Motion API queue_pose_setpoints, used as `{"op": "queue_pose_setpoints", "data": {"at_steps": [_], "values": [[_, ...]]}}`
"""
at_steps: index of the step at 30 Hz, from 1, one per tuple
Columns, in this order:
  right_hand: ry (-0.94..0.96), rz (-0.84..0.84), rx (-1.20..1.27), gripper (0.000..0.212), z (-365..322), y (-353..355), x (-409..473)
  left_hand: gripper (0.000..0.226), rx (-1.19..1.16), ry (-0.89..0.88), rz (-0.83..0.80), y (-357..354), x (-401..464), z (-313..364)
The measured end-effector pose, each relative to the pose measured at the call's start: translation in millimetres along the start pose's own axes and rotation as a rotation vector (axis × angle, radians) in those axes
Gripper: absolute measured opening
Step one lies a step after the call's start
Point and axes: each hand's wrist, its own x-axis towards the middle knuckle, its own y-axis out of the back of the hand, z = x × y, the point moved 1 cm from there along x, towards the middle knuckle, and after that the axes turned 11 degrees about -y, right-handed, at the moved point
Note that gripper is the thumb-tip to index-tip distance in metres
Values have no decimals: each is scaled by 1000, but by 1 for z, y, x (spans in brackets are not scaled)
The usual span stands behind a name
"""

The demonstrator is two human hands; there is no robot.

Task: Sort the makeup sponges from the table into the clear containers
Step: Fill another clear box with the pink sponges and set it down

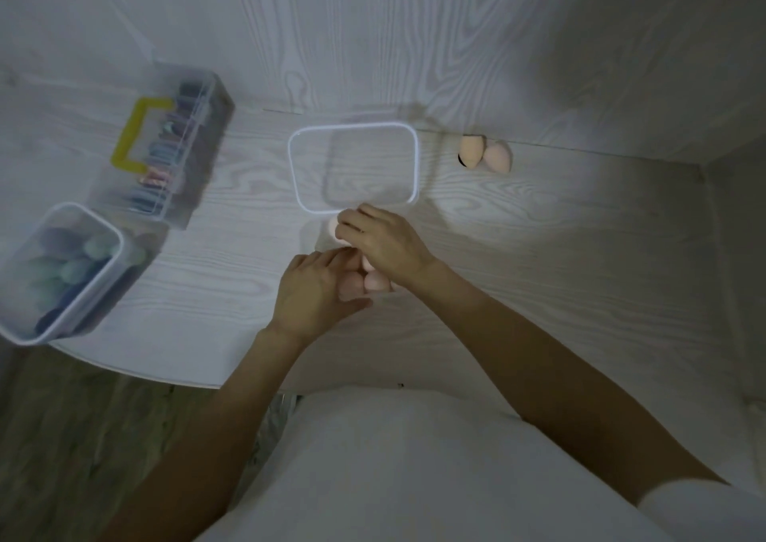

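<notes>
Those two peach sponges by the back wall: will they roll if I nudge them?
Probably. The two peach sponges look egg-shaped and lie on their sides on the smooth table, so a nudge may set them wobbling. They touch, so pushing one likely shifts both.

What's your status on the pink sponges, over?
Right hand grips a pale pink makeup sponge beside the empty clear rectangular container. Left hand gathers more pink sponges. Two peach sponges remain. Nothing blocking.

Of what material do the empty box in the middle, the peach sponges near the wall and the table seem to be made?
Empty box: probably clear plastic; the table's grain shows through its walls.
Peach sponges: apparently soft matte foam; rounded, no shine.
Table: pale wood-grain surface, perhaps laminate; real wood cannot be excluded.
</notes>
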Motion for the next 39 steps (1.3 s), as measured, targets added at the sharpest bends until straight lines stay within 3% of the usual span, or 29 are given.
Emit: {"op": "queue_pose_setpoints", "data": {"at_steps": [5, 7, 14, 20, 24, 26, 30, 33, 35, 37, 39], "values": [[-36, -290, -94, 14, 1, -13, -6, 59, -35, -6, 68, -3, -3, 4], [-79, -316, -182, 5, 1, -11, -2, 61, -46, -2, 68, -3, -4, 5], [-183, -412, -223, 19, -3, -7, 7, 67, -118, 22, 57, -4, -5, 5], [-363, -202, 273, 34, 19, 26, -14, 78, -115, 61, 39, 6, 1, 4], [-578, 162, 326, 22, 67, 60, -48, 89, -188, 119, -57, 13, 5, 4], [-680, 242, 262, 22, 98, 69, -60, 86, -215, 148, -81, 17, 5, 5], [-857, 27, 109, 41, 171, 54, -56, 72, -117, 113, 15, 28, 12, 11], [-831, -236, 80, 59, 203, 32, -29, 51, -99, -13, 196, 38, 33, 29], [-823, -376, 46, 60, 206, 20, -11, 38, -128, -108, 278, 43, 53, 44], [-800, -360, 27, 55, 204, 13, -3, 33, -162, -201, 298, 44, 76, 57], [-781, -219, 80, 48, 200, 16, -7, 32, -167, -275, 280, 42, 101, 69]]}}
